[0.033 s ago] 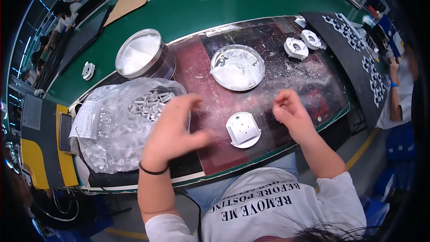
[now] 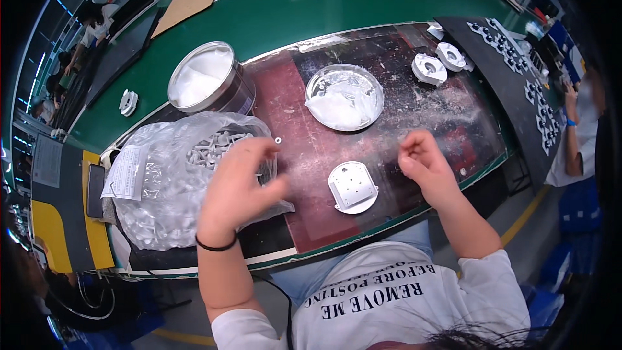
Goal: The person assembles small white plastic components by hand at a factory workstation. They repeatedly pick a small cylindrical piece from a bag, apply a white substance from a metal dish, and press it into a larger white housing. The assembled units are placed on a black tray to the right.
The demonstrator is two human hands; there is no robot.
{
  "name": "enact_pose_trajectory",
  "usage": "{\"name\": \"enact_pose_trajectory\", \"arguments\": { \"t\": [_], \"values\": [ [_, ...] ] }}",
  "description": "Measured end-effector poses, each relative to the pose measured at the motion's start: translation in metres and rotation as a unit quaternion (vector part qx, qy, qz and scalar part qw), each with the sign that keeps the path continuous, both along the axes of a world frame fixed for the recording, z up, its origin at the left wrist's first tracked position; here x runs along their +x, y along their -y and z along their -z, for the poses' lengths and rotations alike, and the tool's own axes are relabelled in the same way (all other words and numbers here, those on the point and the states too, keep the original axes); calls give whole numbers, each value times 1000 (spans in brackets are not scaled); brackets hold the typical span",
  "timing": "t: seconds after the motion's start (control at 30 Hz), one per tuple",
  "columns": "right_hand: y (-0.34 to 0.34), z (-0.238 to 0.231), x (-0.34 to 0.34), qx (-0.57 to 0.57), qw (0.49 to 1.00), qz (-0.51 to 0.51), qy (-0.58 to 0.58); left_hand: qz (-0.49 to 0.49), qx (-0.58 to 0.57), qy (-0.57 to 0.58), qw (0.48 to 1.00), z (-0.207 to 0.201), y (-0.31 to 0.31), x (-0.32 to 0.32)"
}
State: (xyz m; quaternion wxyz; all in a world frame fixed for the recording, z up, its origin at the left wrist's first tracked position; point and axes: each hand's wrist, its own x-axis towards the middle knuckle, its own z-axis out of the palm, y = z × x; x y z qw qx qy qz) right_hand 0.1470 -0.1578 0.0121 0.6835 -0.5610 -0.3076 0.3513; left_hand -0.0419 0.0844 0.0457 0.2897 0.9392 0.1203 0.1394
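Note:
My left hand, a little blurred, hovers over the right side of a clear plastic bag filled with small grey stemmed plastic parts. Its thumb and fingers are spread, and nothing shows between them. A small white ring lies on the tabletop just beyond its fingertips. My right hand is raised at the right, fingers curled and thumb against them; whatever it may pinch is hidden. Between the hands a white round housing with one straight edge and small holes rests on the dark red work mat.
Beyond the housing sits a round metal lid with white film in it. A metal tin stands behind the bag. Two white housings are at the far right, beside a black board with rows of parts. A co-worker's arm shows past it.
My left hand has shifted slightly left and toward me. The small white ring now shows beyond its fingertips. My right hand and the housing stay nearly in place.

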Motion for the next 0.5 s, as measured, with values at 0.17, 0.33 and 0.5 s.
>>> {"name": "enact_pose_trajectory", "arguments": {
  "t": [0.17, 0.33, 0.5],
  "values": [
    [9, -2, 0, -1, 999, -10, 44, -119, 136, -94, 979, 12, -18, -10],
    [11, -9, 4, 8, 998, 6, 64, -142, 170, -57, 973, 21, -16, 1],
    [15, -11, 9, 27, 996, 20, 83, -167, 196, -24, 966, 19, -19, 2]
  ]
}}
